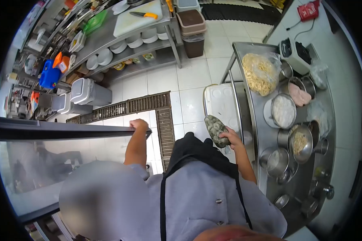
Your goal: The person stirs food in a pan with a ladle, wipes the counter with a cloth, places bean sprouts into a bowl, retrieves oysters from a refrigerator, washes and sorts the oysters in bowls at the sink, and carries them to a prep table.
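Note:
My left hand (139, 124) is closed over the free end of a dark-framed door (68, 130) with a shiny, reflective panel. In my right hand (231, 137) is a clear plastic bag (216, 131) packed with greyish-green, rounded pieces whose kind I cannot make out. The bag hangs in front of my black apron (201, 154), above the floor beside the steel table. My right fingers are wrapped around its lower right side.
On the right, a steel table (265, 140) holds a bag of noodles (261, 74), a scale (294, 56) and several metal pots. A white lidded bin (221, 106) stands beside it. A floor drain grate (163, 132) runs ahead; a knife (144, 15) lies on a cutting board (128, 26).

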{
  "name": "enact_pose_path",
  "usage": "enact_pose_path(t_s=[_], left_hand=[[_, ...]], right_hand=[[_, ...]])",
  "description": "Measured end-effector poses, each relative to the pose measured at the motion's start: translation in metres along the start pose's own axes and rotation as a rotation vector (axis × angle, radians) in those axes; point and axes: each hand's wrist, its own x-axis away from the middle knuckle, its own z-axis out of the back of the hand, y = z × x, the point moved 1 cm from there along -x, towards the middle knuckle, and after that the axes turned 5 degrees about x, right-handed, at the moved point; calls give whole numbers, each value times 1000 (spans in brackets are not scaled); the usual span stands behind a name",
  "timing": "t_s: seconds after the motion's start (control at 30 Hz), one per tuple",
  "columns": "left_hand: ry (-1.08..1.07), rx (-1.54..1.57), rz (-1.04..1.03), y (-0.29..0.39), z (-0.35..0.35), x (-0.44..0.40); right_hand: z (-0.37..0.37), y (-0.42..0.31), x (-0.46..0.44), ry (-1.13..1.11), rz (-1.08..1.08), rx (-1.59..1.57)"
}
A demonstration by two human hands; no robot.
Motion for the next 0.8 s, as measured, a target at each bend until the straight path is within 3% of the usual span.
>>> enact_pose_path(t_s=[0.07,0.13,0.2,0.3,0.4,0.43,0.53,0.6,0.7,0.8], left_hand=[[-283,-20,7,19,10,-7],[-533,153,-75,29,7,-8],[-649,318,-204,40,-25,-38],[-450,638,-217,47,-33,-71],[-264,1026,-95,37,5,-135],[-124,1005,-186,32,22,-181],[663,1255,-260,6,170,-236],[790,1494,-368,-21,285,-272],[1158,1466,-406,-61,435,-332],[1169,1470,-491,-95,554,-382]], right_hand=[[-6,-12,-22,-25,-5,-15],[-17,-28,-40,-60,17,-36],[-27,-47,-54,-89,8,-31],[-36,-72,-77,-99,3,-31],[-42,-91,-109,-79,-51,-35],[-41,-98,-125,-71,-65,-30],[-50,-136,-176,-7,-118,-11],[-32,-134,-226,9,-100,19],[-68,-183,-267,216,-138,-48],[-92,-226,-299,250,-161,-151]])
